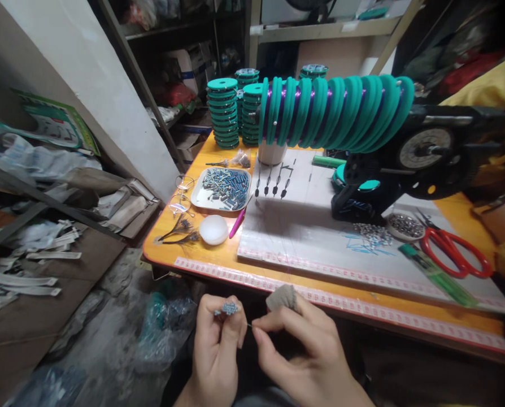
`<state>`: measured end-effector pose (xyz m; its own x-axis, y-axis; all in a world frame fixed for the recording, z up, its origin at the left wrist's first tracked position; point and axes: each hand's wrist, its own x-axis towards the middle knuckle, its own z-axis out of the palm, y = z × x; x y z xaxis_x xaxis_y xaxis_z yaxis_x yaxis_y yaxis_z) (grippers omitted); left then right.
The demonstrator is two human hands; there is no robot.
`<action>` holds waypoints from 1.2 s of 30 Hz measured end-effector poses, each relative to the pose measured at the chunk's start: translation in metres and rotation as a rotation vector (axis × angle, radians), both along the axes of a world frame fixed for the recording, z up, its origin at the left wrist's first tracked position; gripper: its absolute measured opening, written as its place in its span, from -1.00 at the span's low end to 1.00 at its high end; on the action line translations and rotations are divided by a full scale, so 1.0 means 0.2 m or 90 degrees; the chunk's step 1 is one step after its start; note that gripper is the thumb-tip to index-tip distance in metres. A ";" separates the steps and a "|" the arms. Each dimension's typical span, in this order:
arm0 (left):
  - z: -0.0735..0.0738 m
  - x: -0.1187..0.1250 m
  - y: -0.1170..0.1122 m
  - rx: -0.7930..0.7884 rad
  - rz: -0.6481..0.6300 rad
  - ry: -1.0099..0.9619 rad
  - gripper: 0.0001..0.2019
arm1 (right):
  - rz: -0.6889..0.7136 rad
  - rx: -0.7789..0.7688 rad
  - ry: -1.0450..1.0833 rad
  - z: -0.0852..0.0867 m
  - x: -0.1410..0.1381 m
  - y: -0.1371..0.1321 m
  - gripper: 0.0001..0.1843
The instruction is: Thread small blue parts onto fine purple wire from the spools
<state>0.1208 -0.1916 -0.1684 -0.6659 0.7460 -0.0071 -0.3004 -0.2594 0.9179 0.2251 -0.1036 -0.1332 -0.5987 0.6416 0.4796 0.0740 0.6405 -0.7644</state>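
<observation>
My left hand is closed round a bundle of small blue-grey pieces, whose ends show above the thumb. Thumb and forefinger of my right hand are pinched together on a thin strand that runs toward the left hand. A grey cloth cover wraps one finger of the right hand. Both hands are in front of the table's near edge, above my lap. What the left palm hides cannot be seen.
On the orange table are a white tray of small blue tubes, a white bowl, a purple pen-like tool and red-handled scissors. Green spools fill a black winding machine's shaft. More spools stand stacked behind.
</observation>
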 end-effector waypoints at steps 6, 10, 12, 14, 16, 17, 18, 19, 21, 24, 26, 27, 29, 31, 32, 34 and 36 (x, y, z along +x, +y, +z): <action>0.09 -0.17 0.04 0.084 0.151 0.037 -0.81 | -0.050 0.039 -0.019 0.03 0.05 0.04 -0.85; 0.07 -0.17 0.01 -0.018 -0.067 0.003 -0.84 | -0.008 -0.005 -0.033 0.05 0.08 0.06 -0.88; 0.04 -0.13 0.00 -0.022 -0.149 -0.044 -0.83 | 0.003 -0.025 -0.025 0.05 0.06 0.06 -0.87; 0.03 -0.09 -0.01 -0.001 -0.175 -0.093 -0.82 | 0.012 -0.036 -0.013 0.05 0.03 0.05 -0.87; 0.02 -0.07 -0.01 0.007 -0.181 -0.134 -0.80 | 0.021 -0.042 0.004 0.05 0.01 0.04 -0.87; 0.03 -0.06 -0.01 0.004 -0.182 -0.152 -0.79 | 0.021 -0.046 0.015 0.04 0.00 0.04 -0.87; 0.03 -0.05 -0.01 -0.003 -0.182 -0.168 -0.78 | 0.018 -0.051 0.024 0.03 -0.01 0.04 -0.86; 0.03 -0.05 -0.01 -0.012 -0.181 -0.182 -0.77 | 0.011 -0.056 0.031 0.03 -0.01 0.04 -0.85; 0.04 -0.03 -0.01 -0.035 -0.176 -0.193 -0.73 | -0.002 -0.069 0.041 0.01 -0.02 0.04 -0.85; 0.06 0.00 -0.01 -0.069 -0.156 -0.167 -0.66 | -0.001 -0.089 0.049 0.00 -0.02 0.03 -0.85; 0.06 0.01 0.00 -0.082 -0.131 -0.136 -0.64 | -0.007 -0.098 0.052 0.00 -0.02 0.03 -0.85; 0.06 0.02 0.00 -0.083 -0.120 -0.126 -0.64 | -0.010 -0.104 0.048 0.00 -0.02 0.02 -0.87; 0.05 0.03 0.00 -0.076 -0.102 -0.125 -0.68 | -0.004 -0.127 0.041 -0.01 -0.02 0.01 -0.88; 0.04 0.03 0.00 -0.047 -0.089 -0.144 -0.74 | 0.010 -0.146 0.037 -0.01 -0.01 0.00 -0.87; 0.03 0.03 0.00 -0.024 -0.085 -0.151 -0.77 | 0.013 -0.143 0.036 -0.01 -0.01 0.00 -0.86; 0.02 0.02 -0.01 0.029 -0.086 -0.139 -0.80 | 0.004 -0.107 0.034 -0.01 0.00 0.00 -0.84; 0.01 0.00 -0.01 0.073 -0.095 -0.087 -0.81 | -0.004 -0.062 0.023 0.00 0.01 0.01 -0.83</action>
